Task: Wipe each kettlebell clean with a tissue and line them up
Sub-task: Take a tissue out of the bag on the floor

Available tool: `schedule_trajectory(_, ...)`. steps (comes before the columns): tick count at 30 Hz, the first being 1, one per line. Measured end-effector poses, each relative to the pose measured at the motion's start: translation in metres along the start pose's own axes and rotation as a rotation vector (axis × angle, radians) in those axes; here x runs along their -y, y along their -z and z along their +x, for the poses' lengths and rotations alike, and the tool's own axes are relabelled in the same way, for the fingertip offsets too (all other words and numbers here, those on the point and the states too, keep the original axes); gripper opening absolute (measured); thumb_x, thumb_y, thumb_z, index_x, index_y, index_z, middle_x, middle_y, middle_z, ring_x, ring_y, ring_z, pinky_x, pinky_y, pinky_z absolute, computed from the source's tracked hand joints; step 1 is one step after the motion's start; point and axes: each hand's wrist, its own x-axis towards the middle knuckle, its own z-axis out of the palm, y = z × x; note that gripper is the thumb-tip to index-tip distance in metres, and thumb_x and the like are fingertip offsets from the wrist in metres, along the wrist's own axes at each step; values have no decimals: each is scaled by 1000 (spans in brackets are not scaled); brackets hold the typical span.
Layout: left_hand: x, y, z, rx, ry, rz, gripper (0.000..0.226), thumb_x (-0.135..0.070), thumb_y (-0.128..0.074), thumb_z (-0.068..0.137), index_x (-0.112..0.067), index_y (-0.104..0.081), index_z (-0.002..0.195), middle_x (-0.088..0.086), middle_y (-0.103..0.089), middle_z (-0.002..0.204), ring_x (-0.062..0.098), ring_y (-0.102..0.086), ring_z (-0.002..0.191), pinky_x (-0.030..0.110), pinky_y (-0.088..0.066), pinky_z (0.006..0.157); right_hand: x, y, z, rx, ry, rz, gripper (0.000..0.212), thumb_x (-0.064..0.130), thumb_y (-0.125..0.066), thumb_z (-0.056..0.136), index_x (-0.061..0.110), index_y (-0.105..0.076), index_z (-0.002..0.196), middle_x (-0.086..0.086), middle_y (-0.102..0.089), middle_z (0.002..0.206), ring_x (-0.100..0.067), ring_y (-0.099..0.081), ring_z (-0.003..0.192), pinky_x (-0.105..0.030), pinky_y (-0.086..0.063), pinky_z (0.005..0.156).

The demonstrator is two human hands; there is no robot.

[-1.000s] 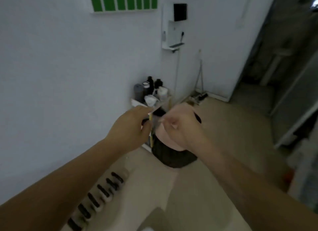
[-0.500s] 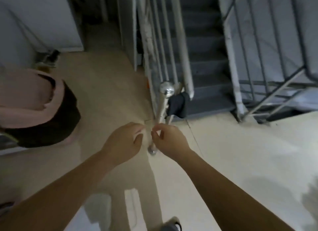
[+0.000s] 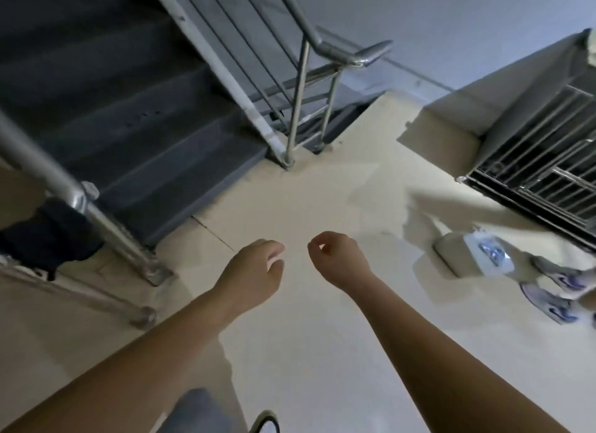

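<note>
No kettlebell is in view. My left hand (image 3: 254, 266) hovers over the pale floor with its fingers loosely curled and apart, holding nothing. My right hand (image 3: 335, 255) is a hand's width to its right, fingers curled in with thumb against fingertip, and nothing shows in it. A white tissue pack (image 3: 472, 255) with blue print lies on the floor to the right, beyond my right hand's reach.
Dark stairs (image 3: 135, 116) with steel handrails (image 3: 300, 103) fill the upper left. A dark cloth (image 3: 48, 235) hangs on the near rail. A metal grille (image 3: 535, 161) stands at the right. Purple-white sneakers (image 3: 554, 287) stand beside the tissue pack.
The view has swung right, from the wall and bin to the stairs and landing. My hands, pinched together on a small white piece before, have come apart and now show nothing.
</note>
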Motion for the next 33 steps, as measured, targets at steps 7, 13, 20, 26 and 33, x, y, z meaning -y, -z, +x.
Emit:
schedule_trajectory(7, -40, -44, 156, 134, -86, 99, 30, -25, -54, 96, -18, -65, 123, -6, -64, 116, 13, -61, 105, 31, -50, 95, -76, 60, 98, -35, -146, 73, 16, 36, -56, 96, 31, -70, 94, 12, -70, 81, -16, -68, 80, -34, -58, 78)
schedule_trajectory(13, -93, -103, 292, 279, -129, 137, 27, -28, -53, 96, -20, -65, 119, -7, -65, 111, 14, -62, 102, 36, -52, 95, -143, 132, 192, -159, -262, 119, 16, 34, -54, 96, 30, -70, 93, 12, -66, 74, -15, -64, 72, -30, -54, 70)
schedule_trajectory(20, -216, -214, 401, 422, -172, 129, 27, -29, -51, 97, -22, -64, 120, -9, -65, 112, 14, -61, 104, 35, -52, 95, -274, 239, 259, -273, -379, 174, 21, 34, -55, 96, 29, -63, 77, 13, -57, 55, -6, -52, 53, -25, -41, 55)
schedule_trajectory(26, -312, -350, 493, 501, -188, 81, 25, -28, -51, 97, -24, -64, 118, -10, -65, 110, 12, -61, 103, 34, -52, 95, -426, 323, 320, -306, -448, 147, 35, 31, -54, 96, 29, -48, 61, 8, -53, 54, -7, -51, 55, -27, -35, 54)
schedule_trajectory(33, -376, -495, 608, 573, -212, 130, 21, -27, -49, 93, -13, -62, 101, 3, -66, 100, 24, -62, 95, 45, -54, 86, -585, 378, 416, -298, -602, 246, 25, 27, -53, 93, 11, -71, 86, -7, -71, 75, -27, -67, 76, -38, -56, 71)
